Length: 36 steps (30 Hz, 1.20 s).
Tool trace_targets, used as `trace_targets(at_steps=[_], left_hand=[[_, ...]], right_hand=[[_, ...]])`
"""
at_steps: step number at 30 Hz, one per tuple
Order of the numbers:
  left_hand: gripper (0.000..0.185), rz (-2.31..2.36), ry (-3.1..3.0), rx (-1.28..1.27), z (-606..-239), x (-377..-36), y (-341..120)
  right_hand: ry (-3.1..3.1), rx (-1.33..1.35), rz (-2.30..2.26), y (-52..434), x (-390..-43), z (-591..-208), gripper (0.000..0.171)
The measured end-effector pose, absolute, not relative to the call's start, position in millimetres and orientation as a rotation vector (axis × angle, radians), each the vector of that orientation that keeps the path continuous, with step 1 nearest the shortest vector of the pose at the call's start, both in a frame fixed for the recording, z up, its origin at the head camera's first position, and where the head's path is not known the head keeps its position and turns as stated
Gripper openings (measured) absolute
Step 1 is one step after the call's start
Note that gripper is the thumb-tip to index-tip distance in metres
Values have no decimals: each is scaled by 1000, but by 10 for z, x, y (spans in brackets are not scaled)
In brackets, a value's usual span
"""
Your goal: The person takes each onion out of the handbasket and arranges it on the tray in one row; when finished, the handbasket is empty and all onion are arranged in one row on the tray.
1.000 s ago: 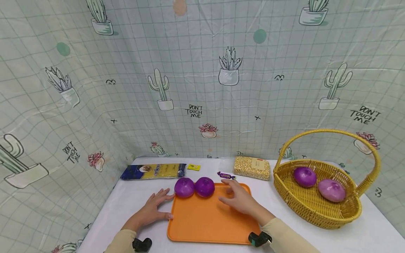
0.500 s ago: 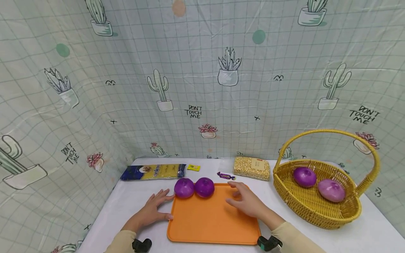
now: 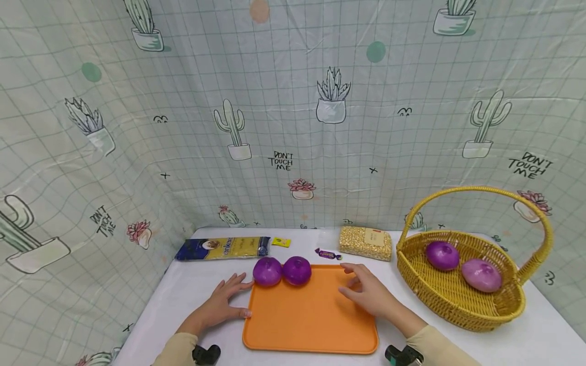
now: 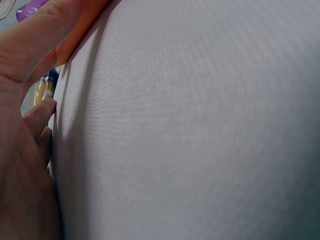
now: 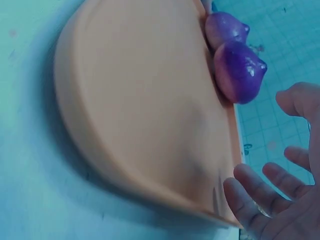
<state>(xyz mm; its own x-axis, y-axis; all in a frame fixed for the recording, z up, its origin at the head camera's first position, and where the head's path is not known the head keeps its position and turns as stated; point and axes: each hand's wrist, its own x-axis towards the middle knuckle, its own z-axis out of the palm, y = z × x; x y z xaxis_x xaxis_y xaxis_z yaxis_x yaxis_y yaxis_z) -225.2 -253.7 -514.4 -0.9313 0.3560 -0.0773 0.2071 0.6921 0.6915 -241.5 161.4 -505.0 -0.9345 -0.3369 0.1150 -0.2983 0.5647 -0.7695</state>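
Left hand (image 3: 220, 304) flat at the orange tray (image 3: 311, 335) edge, right hand (image 3: 372, 295) spread (empty) over it — onions (image 3: 282, 271) at the far rim

Left hand (image 4: 22, 150): along the frame's nine o'clock edge, flat on the white tabletop (image 4: 200, 130).
Orange tray (image 4: 75, 30): eleven o'clock, thumb against its rim.
Purple onion (image 4: 30, 9): top-left corner sliver.

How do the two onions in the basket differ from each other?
The left basket onion is deep purple; the right basket onion is paler and pinkish. The left one sits farther back in the basket, the right one nearer the front. Both are round and glossy.
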Motion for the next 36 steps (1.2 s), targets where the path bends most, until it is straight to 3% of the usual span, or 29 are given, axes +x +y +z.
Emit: trace_targets(at_steps=[36], left_hand=[[82, 1064, 2696, 485, -5177, -2269, -2555]], right_hand=[[2917, -583, -1328, 2327, -2167, -4686, 55]])
